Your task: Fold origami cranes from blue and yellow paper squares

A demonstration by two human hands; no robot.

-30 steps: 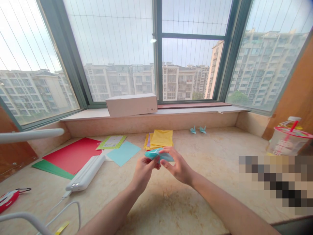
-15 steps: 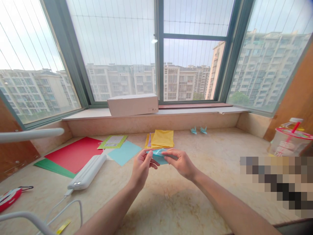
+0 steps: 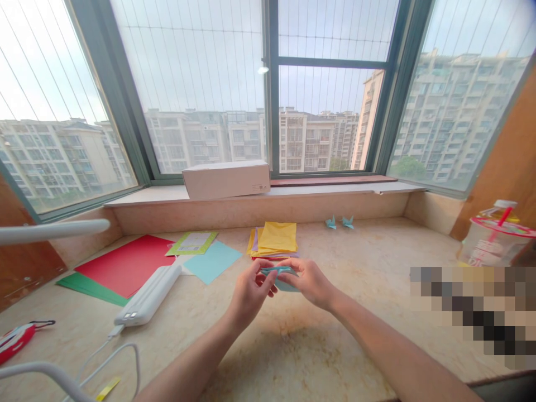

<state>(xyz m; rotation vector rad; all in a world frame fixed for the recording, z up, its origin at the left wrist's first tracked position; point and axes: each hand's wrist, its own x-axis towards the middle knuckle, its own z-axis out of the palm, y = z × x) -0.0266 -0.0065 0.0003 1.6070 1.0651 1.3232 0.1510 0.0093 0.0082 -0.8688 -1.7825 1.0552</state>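
Both my hands meet over the middle of the marble counter [image 3: 293,346] and pinch a small folded piece of teal paper [image 3: 278,273]. My left hand [image 3: 250,292] grips its left end with thumb and fingers closed. My right hand [image 3: 309,282] holds the right end from above, fingers curled over it. The paper sits just above the counter, in front of a stack of yellow paper sheets [image 3: 276,238]. Two small teal paper cranes [image 3: 339,222] stand farther back near the window ledge.
Red [image 3: 125,264], green [image 3: 87,287] and light blue [image 3: 212,261] sheets lie at the left, with a white power bank [image 3: 148,295] and cable. A white box [image 3: 226,178] rests on the sill. A plastic cup with a red straw [image 3: 494,237] stands at the right.
The folded teal paper has been lowered slightly toward the counter and turned flatter between my fingers. Both hands have drawn closer together around it.
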